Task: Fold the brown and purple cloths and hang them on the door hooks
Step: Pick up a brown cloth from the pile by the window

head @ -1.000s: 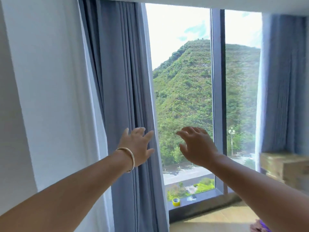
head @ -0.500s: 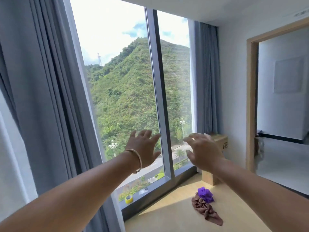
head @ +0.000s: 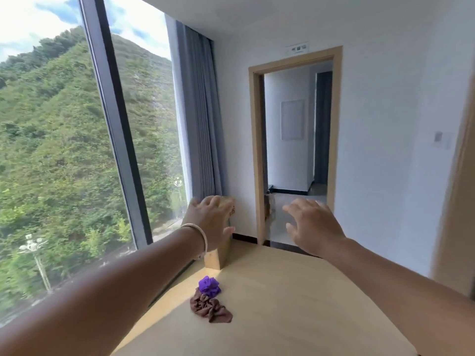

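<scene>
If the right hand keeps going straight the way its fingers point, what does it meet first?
Probably nothing close: the right hand, open and empty, points toward the open doorway, and the way looks free, though depth is unclear. Both cloths lie lower, on the floor.

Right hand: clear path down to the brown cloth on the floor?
Probably yes. The right hand is open and empty, and nothing lies between it and the brown cloth, crumpled beside the purple cloth; it must reach down.
</scene>
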`<state>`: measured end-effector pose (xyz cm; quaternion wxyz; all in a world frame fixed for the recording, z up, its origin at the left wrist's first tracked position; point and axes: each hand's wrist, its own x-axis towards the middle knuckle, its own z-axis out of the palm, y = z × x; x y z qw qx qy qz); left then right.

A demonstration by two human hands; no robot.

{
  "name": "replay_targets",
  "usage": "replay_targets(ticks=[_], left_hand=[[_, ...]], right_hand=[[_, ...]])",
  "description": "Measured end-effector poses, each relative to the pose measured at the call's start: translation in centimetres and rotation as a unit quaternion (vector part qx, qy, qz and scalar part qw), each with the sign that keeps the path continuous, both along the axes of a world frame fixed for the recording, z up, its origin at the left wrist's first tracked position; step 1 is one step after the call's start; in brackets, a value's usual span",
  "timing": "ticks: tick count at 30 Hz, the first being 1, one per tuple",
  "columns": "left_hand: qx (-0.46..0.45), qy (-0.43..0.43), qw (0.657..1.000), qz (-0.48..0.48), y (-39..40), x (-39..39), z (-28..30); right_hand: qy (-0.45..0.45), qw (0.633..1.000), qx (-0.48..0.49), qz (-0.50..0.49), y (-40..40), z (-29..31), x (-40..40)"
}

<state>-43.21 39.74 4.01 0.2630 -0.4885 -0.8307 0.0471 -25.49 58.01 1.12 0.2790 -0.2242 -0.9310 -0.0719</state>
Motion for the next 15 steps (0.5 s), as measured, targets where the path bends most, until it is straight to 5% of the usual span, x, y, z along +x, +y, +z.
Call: replay_targets(ticks=[15], left_hand=[[0.019,-0.024,0.979,-0.201,24.0,0.2,-1.3]], right_hand=[[-0.05,0.976,-0.018,-0.213,15.6,2.0,7.2]])
